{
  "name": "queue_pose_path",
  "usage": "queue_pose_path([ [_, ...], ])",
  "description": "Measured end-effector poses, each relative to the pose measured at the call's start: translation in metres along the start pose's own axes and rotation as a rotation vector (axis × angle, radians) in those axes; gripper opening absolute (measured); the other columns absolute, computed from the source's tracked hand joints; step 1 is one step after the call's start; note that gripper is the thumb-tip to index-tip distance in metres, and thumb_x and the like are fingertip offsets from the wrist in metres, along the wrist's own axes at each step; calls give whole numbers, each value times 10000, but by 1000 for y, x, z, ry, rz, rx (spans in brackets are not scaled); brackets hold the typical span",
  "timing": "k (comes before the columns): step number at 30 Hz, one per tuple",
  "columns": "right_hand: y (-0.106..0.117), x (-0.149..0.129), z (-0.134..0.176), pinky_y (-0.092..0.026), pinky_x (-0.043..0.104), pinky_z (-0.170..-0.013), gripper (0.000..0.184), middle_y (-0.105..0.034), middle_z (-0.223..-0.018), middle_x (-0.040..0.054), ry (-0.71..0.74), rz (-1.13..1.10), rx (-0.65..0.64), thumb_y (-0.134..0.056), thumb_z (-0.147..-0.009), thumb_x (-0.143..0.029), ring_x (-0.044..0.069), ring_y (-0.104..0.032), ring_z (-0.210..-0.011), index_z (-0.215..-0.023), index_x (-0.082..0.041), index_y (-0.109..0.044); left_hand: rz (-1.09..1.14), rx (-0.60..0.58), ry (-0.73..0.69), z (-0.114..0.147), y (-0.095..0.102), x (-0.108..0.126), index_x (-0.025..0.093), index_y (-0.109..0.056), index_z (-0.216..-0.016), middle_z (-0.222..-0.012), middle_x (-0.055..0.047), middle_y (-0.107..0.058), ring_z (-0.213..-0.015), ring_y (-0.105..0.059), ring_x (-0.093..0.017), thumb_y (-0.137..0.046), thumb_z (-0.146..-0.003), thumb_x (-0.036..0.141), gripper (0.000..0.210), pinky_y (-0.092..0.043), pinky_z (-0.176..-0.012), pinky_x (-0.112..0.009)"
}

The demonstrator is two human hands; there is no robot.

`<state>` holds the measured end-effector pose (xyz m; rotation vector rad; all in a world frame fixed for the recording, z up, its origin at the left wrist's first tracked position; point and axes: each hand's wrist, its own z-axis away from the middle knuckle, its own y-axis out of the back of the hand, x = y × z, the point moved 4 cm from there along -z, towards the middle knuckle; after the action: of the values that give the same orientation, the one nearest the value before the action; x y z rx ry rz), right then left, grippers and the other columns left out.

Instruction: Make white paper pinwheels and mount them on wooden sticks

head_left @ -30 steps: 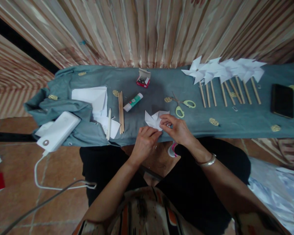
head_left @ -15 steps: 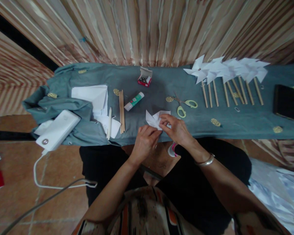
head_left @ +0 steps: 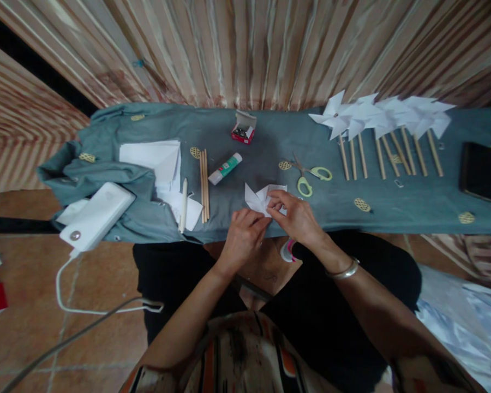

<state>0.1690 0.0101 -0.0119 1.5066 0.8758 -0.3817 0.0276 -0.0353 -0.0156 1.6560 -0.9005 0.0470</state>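
On the cloth-covered tabletop (head_left: 331,210), at its near edge, lies a white paper piece (head_left: 256,200) with folded points, and both hands are working on it. The right hand (head_left: 294,215) has its thumb and forefinger brought together on the right part of the paper. The left hand (head_left: 245,232) has bent fingers and touches the near border of the paper; whether it pinches this border or only presses it down, I cannot tell, because the fingertips are partly hidden. By my judgement, the step in hand is bringing a corner of the paper inward and keeping the fold in place. The next move calls for a steady hold at the middle, so that the folded points do not spring open. Beyond the paper, the glue stick (head_left: 225,168) lies to the left and the opened scissors (head_left: 304,171) to the right, both near. A small red box (head_left: 243,132), with its lid up and shiny bits inside, stands close to the far edge. Farther left are 3 wooden sticks (head_left: 205,185), side by side, and loose paper sheets (head_left: 150,158). Toward the far right corner, white pinwheels (head_left: 360,118) on sticks lie overlapping in a row.
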Motion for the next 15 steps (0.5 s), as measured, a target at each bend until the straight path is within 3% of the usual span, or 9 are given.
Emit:
queue_pose_path([
  [15, 1, -1, 1, -524, 333, -778, 309, -712, -879, 36, -11, 45, 25, -599, -807, -165, 198, -655, -792, -1115, -193, -610, 19, 32, -20, -1, 1, 1, 175, -674, -1083, -953, -60, -677, -910, -544, -206, -501, -956, 211, 218, -383, -771, -353],
])
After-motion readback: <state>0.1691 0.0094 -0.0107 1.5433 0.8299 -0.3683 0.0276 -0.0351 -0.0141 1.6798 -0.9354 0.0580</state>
